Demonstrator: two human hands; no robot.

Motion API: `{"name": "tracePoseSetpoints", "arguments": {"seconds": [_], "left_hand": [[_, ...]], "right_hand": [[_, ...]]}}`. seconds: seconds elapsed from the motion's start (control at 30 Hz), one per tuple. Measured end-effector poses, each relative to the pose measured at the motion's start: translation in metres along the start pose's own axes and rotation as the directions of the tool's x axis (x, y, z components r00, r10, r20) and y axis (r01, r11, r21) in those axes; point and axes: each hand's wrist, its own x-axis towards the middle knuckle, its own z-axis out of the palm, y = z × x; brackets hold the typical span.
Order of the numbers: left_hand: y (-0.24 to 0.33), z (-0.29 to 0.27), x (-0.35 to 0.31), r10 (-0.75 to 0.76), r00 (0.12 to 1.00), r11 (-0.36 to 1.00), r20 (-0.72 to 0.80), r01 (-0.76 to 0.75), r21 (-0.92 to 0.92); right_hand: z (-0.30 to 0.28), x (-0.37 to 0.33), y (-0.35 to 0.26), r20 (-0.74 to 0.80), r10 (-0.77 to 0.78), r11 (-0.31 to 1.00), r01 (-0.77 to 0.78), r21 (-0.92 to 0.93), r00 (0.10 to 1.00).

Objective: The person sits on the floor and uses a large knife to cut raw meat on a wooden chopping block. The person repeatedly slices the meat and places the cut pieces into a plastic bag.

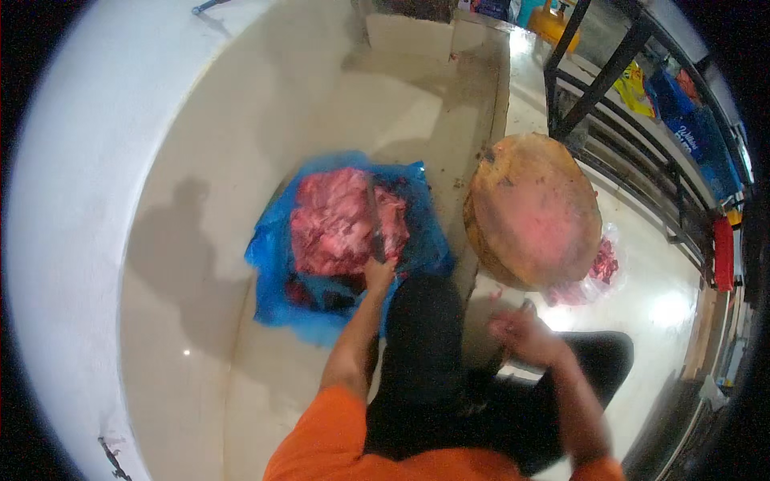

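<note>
A large pile of raw pink meat (333, 224) lies on a spread blue plastic sheet (277, 301) on the floor. At its right near edge, my left hand (380, 272) is closed round the lower end of what looks like a dark knife (374, 210). The narrow blade points away from me over the meat. My right hand (525, 337), smeared by motion, is above my bent leg, close to the near side of a round wooden chopping block (537, 212). Its fingers are too blurred to show what they hold, if anything. Pinkish stains mark the block's top.
Small red meat pieces (604, 263) lie in clear plastic beside the block. A black metal rack (618, 128) stands at the far right, with a yellow gas cylinder (553, 24) behind it. A red object (723, 252) is near the right rim. A white wall (88, 160) curves along the left.
</note>
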Motion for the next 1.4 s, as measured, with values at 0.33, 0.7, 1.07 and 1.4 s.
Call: {"name": "tracePoseSetpoints", "arguments": {"seconds": [0.33,0.7,1.07,1.4], "left_hand": [[0.099,-0.038,0.04,-0.057,0.989,0.959,0.134,0.017,0.283],[0.38,-0.121,-0.045,0.675,0.609,0.689,-0.415,-0.722,0.06],[0.09,-0.014,0.01,0.097,0.989,0.944,-0.115,-0.055,0.326],[0.073,-0.033,0.072,-0.124,0.987,0.89,0.1,0.066,0.451]], "right_hand": [[-0.007,0.044,-0.026,0.007,-0.438,0.89,0.435,-0.138,0.899],[-0.04,0.042,-0.004,-0.153,-0.37,0.926,0.349,-0.147,0.916],[-0.044,0.052,-0.019,-0.14,-0.258,0.965,0.248,-0.087,0.956],[-0.029,0.044,-0.006,-0.198,-0.31,0.95,0.297,-0.093,0.93]]}}
